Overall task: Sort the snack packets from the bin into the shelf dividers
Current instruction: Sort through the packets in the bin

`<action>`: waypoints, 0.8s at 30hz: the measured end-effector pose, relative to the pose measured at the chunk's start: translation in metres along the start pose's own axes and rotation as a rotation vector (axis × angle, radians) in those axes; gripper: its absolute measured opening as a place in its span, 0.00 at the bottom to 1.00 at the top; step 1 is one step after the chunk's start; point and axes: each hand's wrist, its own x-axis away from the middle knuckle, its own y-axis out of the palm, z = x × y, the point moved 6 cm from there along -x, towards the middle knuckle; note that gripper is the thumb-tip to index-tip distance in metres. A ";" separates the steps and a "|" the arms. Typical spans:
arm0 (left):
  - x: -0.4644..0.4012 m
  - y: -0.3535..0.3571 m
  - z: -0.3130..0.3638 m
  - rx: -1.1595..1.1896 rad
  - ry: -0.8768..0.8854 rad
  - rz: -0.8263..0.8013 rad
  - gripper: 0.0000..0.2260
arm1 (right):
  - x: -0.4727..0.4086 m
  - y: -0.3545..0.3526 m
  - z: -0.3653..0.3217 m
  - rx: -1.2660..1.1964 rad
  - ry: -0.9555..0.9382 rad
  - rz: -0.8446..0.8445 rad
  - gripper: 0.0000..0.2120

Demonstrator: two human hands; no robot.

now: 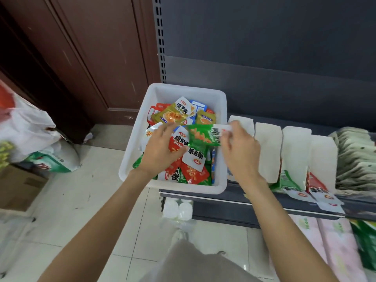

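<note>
The right hand (pixel 242 148) pinches a green packet (pixel 201 135) over the bin's (pixel 220 139) right edge, the left hand (pixel 160 148) holds a red packet (pixel 178 142); match colours before dropping it in the dividers (pixel 268 143).

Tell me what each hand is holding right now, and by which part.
The right hand pinches a green packet by its white top edge. The left hand rests on packets in the white bin, gripping a red one.

Both arms extended, left hand (pixel 160 151) fingers curled, right hand (pixel 240 149) pinching
</note>
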 end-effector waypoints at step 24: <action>0.001 0.155 0.235 0.227 0.331 -0.220 0.15 | 0.124 -0.190 0.202 -0.273 0.500 0.356 0.03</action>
